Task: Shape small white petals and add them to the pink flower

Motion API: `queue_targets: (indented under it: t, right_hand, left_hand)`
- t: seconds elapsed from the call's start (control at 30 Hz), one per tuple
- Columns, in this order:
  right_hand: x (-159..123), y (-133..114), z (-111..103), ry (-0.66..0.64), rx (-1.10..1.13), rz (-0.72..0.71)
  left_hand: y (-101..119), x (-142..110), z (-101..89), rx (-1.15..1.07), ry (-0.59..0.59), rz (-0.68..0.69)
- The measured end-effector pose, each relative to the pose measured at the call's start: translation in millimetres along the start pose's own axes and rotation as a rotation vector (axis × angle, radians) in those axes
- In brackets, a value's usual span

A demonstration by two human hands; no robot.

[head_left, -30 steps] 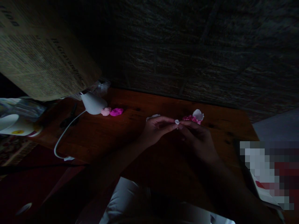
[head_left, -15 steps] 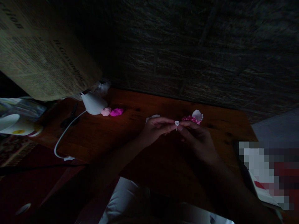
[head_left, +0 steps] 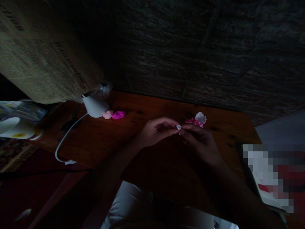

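A small white piece (head_left: 178,127), which looks like soft modelling clay, is pinched between the fingertips of both hands above the wooden table (head_left: 143,105). My left hand (head_left: 157,131) grips it from the left, thumb and fingers closed. From the right, the thumb and forefinger of my right hand (head_left: 201,140) hold its other side. Just behind my right fingers lies a crinkled pink clay shape (head_left: 193,121), with a white cupped, petal-like piece (head_left: 200,117) against it. Further left rest a pale pink clay lump (head_left: 108,114) and a bright magenta lump (head_left: 118,114).
Beside the lumps stands a white cone-shaped object (head_left: 95,106) with a white cable (head_left: 62,135). Dark scissors (head_left: 71,122), a paper cup (head_left: 17,128) and a newsprint-patterned covering (head_left: 52,54) are at left. A brick-patterned wall (head_left: 178,57) rises behind the table.
Both hands have shifted slightly left with the small white piece, which has turned a little. The white shape seen behind my left hand is now hidden.
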State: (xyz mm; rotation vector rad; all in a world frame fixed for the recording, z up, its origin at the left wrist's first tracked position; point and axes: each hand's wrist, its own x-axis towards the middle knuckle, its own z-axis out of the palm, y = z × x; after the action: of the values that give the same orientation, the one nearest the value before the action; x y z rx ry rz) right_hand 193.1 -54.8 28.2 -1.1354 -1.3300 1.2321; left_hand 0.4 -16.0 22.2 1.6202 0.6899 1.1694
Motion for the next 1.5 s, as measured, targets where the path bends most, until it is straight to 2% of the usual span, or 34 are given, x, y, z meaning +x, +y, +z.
queue_targets:
  t: [0.17, 0.43, 0.7, 1.0, 1.13, 1.27, 1.5]
  right_hand:
    - [2, 1, -1, -0.061, 0.02, 0.03]
    - [3, 1, -2, -0.1, -0.037, 0.036]
    - [3, 1, -4, -0.138, -0.118, 0.004]
    - [4, 3, -6, -0.165, -0.146, -0.015]
    - [4, 3, -5, -0.168, -0.164, -0.02]
    - [4, 3, -5, -0.151, -0.147, -0.008]
    - [5, 2, -5, -0.137, -0.166, 0.003]
  left_hand:
    - [6, 0, -14.9, 0.323, -0.105, 0.209]
    - [5, 1, -19.8, 0.485, -0.176, 0.345]
    - [5, 1, -21.4, 0.524, -0.241, 0.368]
    - [5, -2, -21.4, 0.587, -0.249, 0.303]
    - [5, -2, -19.8, 0.643, -0.249, 0.316]
    - [5, -2, -19.0, 0.619, -0.233, 0.375]
    - [5, -3, -29.6, 0.565, -0.108, 0.241]
